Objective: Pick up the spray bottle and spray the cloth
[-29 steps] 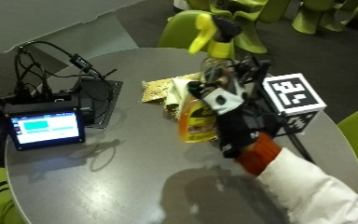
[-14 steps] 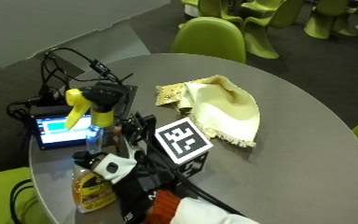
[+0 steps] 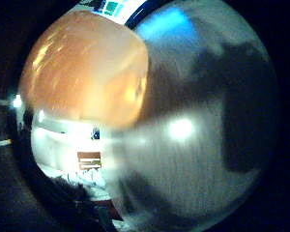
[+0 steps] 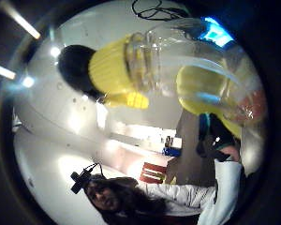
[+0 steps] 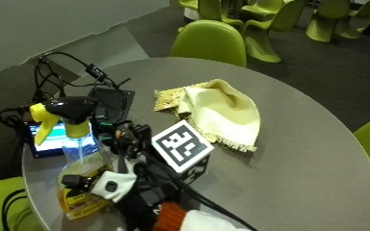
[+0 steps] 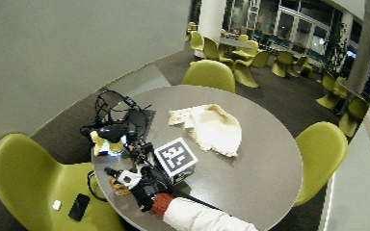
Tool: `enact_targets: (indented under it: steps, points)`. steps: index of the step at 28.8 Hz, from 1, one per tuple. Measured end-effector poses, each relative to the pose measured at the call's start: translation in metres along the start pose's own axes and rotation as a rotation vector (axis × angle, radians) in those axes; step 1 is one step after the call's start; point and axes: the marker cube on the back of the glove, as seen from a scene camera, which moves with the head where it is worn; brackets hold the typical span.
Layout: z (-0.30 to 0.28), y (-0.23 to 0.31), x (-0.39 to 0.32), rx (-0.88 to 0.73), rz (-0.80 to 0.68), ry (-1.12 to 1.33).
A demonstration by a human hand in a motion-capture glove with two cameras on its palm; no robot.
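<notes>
Gloved right hand (image 5: 124,190) grips the spray bottle (image 5: 76,166), upright; next, aim its nozzle toward the cloth (image 5: 220,113), well beyond the fingers.

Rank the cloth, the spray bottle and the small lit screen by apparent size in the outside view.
1. cloth, largest.
2. spray bottle, though it stands nearer the camera, so its rank against the cloth is unsure.
3. screen, smallest; partly hidden behind the bottle.

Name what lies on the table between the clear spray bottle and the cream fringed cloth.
Between the clear spray bottle with yellow trigger and the cream fringed cloth, the outside view shows only bare grey round table, with the marker-cube rig alongside.
</notes>
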Motion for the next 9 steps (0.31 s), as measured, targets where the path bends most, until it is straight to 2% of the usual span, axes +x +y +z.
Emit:
enact_targets:
  steps: [4, 9]
  points:
    - [0.0, 0.025, -0.027, -0.034, 0.05, -0.114]
    - [0.005, 0.027, -0.033, -0.046, 0.092, -0.151]
